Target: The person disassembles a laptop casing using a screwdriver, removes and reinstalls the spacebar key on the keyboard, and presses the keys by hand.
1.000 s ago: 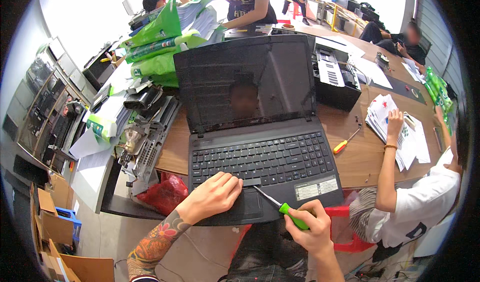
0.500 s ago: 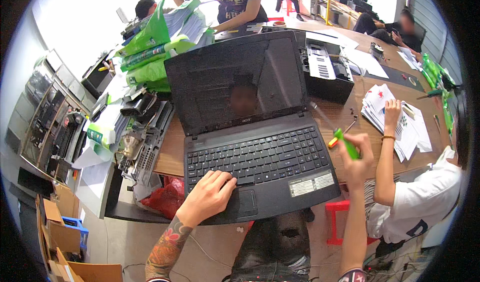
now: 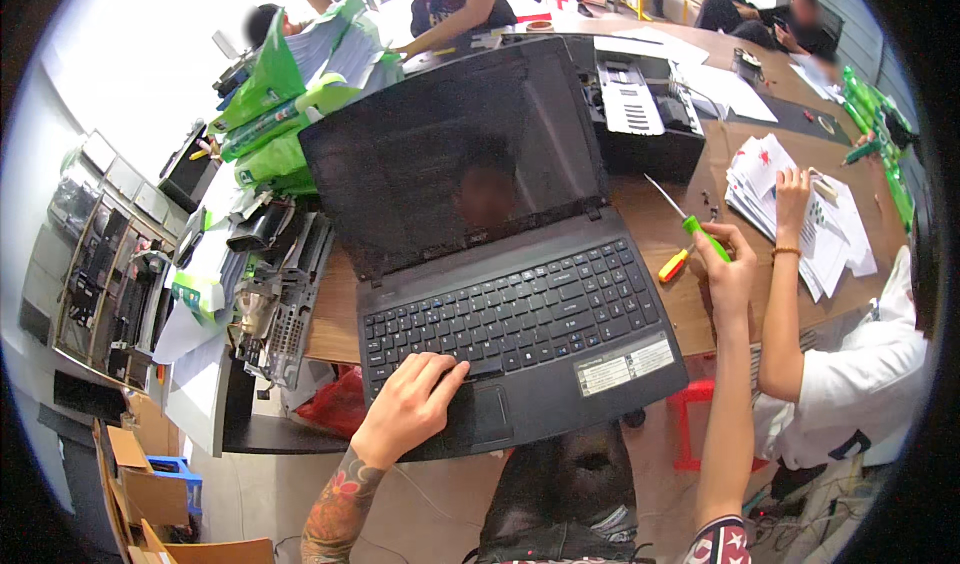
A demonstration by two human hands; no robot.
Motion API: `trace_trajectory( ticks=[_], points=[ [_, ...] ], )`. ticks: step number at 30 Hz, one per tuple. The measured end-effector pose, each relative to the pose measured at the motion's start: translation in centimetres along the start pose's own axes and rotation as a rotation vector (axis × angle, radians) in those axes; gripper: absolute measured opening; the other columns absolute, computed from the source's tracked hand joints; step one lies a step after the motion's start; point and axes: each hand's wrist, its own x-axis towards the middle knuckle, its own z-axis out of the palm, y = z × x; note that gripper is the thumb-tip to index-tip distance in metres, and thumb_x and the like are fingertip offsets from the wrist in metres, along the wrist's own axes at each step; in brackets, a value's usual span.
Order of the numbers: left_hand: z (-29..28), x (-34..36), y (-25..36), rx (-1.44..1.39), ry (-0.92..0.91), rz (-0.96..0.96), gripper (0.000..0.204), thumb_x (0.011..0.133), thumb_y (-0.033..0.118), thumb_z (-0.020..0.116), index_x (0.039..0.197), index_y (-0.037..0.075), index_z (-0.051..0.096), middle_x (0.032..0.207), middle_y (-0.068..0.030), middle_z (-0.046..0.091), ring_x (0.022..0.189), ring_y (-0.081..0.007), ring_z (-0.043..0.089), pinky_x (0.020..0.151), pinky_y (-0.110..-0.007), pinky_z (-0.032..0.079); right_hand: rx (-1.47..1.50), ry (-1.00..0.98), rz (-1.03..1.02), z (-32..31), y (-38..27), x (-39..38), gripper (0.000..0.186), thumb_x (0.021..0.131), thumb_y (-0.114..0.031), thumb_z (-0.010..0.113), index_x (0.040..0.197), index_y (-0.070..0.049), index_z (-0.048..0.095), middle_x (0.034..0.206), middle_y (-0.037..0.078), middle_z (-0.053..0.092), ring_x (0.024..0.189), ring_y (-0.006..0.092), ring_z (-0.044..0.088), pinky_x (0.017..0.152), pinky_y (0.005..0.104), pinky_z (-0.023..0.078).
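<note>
An open black laptop (image 3: 520, 304) with a dark screen sits on the wooden table (image 3: 670, 234). My left hand (image 3: 408, 407) rests on its palm rest beside the touchpad, fingers spread toward the lowest key row. To the right of the laptop, my right hand (image 3: 728, 272) holds a green-handled screwdriver (image 3: 690, 219) just above the table, its metal shaft pointing away to the upper left. A second screwdriver with an orange and yellow handle (image 3: 672, 265) lies on the table just left of that hand.
A person in a white shirt (image 3: 850, 384) sits at my right, a hand on a stack of papers (image 3: 800, 204). A black printer (image 3: 640, 114) stands behind the laptop. Green bags (image 3: 280, 94) and dismantled machine parts (image 3: 270, 304) crowd the left. Other people sit at the far end.
My right hand carried the green screwdriver from the laptop's front right corner up and over to the table on the right. My left hand stayed on the palm rest.
</note>
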Motion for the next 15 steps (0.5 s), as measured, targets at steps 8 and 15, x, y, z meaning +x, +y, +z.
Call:
trace_trajectory(
  ticks=[8, 15],
  points=[
    [0.2, 0.5, 0.4, 0.004, 0.029, -0.026, 0.042, 0.069, -0.009, 0.063, 0.111, -0.004, 0.069, 0.103, -0.0157, 0.065, 0.093, -0.0329, 0.064, 0.084, -0.042, 0.055, 0.03, -0.004, -0.085, 0.4, 0.7, 0.1, 0.02, 0.09, -0.013, 0.08, 0.104, 0.0, 0.073, 0.091, 0.003, 0.071, 0.074, 0.0066, 0.06, 0.066, 0.0232, 0.047],
    [-0.8, 2.3, 1.1, -0.103, 0.009, -0.136, 0.026, 0.08, 0.002, 0.076, 0.105, 0.001, 0.067, 0.1, -0.0131, 0.063, 0.092, -0.0323, 0.063, 0.082, -0.041, 0.054, 0.026, -0.013, -0.031, 0.5, 0.3, -0.2, 0.02, 0.09, -0.014, 0.08, 0.103, -0.001, 0.073, 0.089, 0.002, 0.069, 0.075, 0.0073, 0.059, 0.066, 0.024, 0.047]
  ],
)
